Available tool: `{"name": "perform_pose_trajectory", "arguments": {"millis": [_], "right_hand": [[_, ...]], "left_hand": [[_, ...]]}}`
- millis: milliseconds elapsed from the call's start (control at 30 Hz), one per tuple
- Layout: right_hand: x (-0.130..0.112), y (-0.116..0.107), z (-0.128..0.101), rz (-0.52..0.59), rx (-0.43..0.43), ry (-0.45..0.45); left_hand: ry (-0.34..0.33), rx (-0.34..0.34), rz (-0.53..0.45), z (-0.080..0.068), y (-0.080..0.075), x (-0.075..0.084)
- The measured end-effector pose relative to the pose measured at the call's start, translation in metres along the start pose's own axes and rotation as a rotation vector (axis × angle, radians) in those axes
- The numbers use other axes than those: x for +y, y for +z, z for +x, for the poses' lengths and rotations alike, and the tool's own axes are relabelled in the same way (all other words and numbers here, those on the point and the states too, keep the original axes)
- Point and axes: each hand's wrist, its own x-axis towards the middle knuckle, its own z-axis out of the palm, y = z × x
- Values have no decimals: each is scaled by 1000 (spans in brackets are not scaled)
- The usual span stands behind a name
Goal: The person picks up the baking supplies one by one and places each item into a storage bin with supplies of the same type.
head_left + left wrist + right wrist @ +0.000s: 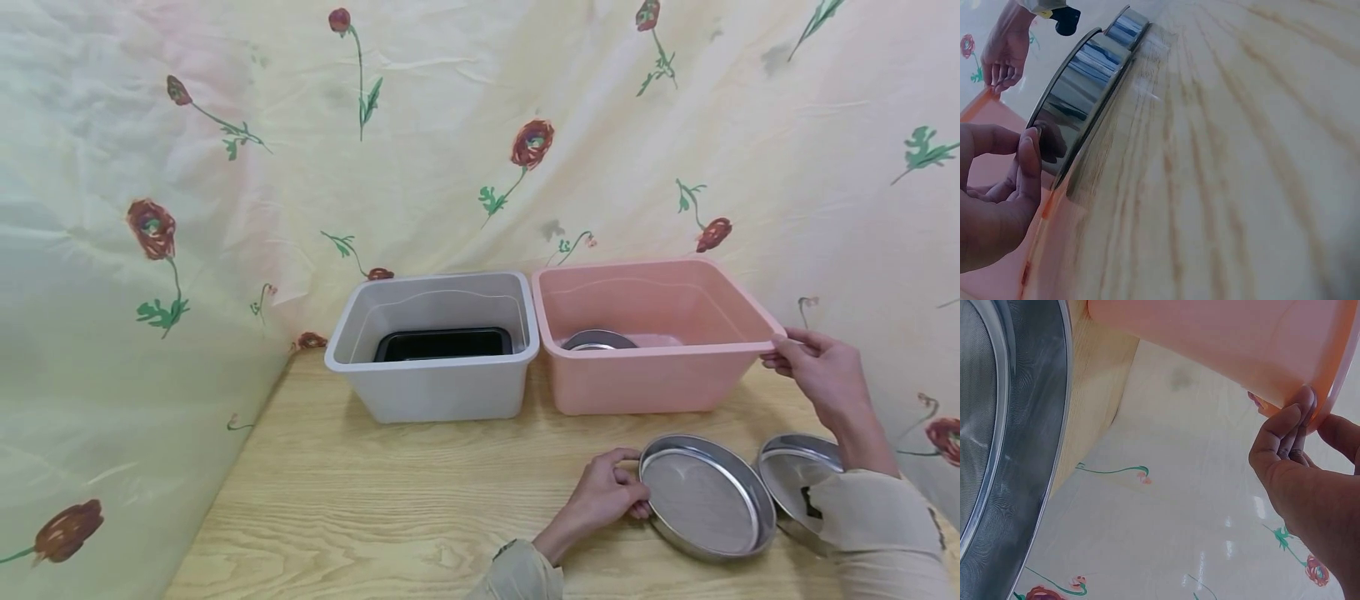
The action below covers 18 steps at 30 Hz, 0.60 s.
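1. Wooden table with a pale grain carries everything; floral cloth printed with red flowers hangs behind it and along its left side.
2. Pink plastic tub stands at the back right of the table, touching the tub beside it, and a round metal pan lies on its floor.
3. Grey plastic tub stands just left of the pink one and holds a black rectangular tray.
4. A round steel pan lies flat on the table in front of the pink tub, open side up.
5. A second steel pan lies just right of the first, partly hidden by the right sleeve; whether the two pans touch cannot be told.
6. The right hand pinches the pink tub's right corner rim, fingers under the lip.
7. The left hand has its fingers curled round the left rim of the nearer steel pan, the thumb on its outer wall in the left wrist view.
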Motion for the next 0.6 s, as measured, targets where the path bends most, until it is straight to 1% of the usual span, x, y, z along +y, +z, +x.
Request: {"name": "perform_pose_trajectory", "arguments": {"millis": [100, 200, 333, 433, 500, 600], "right_hand": [[0, 0, 1, 30, -2, -4], [1, -1, 1, 88, -13, -14], [2, -2, 2, 166, -25, -25], [2, -2, 3, 205, -30, -25], [1, -2, 3, 202, -32, -19], [1, -2, 2, 170, -33, -8]], "left_hand": [[-4, 7, -31, 0, 0, 1], [-4, 7, -57, 0, 0, 2], [10, 2, -58, -1, 0, 5], [24, -1, -54, -1, 0, 7], [28, -4, -58, -1, 1, 8], [32, -7, -79, -2, 1, 10]]}}
